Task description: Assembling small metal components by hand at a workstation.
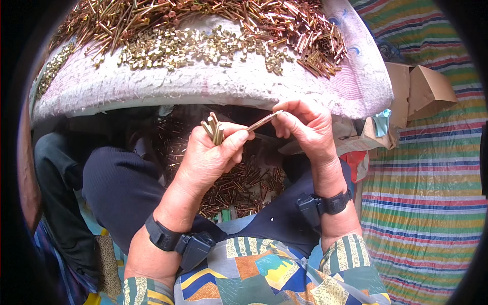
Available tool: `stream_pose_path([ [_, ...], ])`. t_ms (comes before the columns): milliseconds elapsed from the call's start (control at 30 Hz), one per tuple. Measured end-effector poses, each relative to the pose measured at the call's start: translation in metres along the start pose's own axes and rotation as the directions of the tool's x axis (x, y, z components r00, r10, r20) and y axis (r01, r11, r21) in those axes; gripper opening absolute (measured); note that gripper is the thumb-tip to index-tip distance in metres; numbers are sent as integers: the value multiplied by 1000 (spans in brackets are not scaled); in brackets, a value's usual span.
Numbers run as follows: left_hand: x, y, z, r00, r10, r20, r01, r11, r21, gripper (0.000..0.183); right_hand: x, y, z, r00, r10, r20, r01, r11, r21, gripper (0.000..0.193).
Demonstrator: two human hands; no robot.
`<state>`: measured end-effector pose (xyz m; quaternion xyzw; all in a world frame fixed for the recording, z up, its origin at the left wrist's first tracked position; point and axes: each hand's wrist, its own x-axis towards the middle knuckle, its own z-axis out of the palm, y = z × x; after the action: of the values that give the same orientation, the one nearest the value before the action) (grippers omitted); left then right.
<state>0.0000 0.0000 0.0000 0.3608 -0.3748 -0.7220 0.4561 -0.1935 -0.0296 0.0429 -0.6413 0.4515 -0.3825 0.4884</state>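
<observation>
My left hand [206, 155] is closed round a small bunch of brass-coloured metal rods [217, 133], whose blunt ends stick up past the thumb. Between its thumb and forefinger one long slim bolt [262, 122] points up and to the right. The thumb and forefinger of my right hand [307, 129] pinch the far tip of that bolt; whether a small nut sits there is hidden by the fingers. Ahead, a cloth-covered work surface [203, 89] bears a row of short brass-coloured nuts [188, 48] and a heap of long copper-coloured bolts [132, 20].
Below the surface's edge, many more bolts [236, 190] lie between my knees. An open cardboard box [427, 94] stands at the right on a striped sheet [427, 198]. At the left is another person's dark-trousered leg [61, 183], with a bare forearm [29, 173] beside it.
</observation>
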Motion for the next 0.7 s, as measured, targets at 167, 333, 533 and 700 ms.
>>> stream_pose_path([
  [167,-2,3,0,1000,-10,-12,10,998,61,17,-1,-2,-1,996,-73,42,81,962,-259,11],
  [333,-2,0,1,999,49,-10,-47,989,138,14,-3,7,-3,992,-125,31,126,900,-417,20],
  [533,-3,5,2,1000,25,-17,-22,984,178,10,-5,4,5,993,-93,-80,68,960,-270,30],
  [700,-2,6,4,1000,25,11,-26,981,192,10,-8,5,3,999,49,-1,-48,976,-211,25],
])
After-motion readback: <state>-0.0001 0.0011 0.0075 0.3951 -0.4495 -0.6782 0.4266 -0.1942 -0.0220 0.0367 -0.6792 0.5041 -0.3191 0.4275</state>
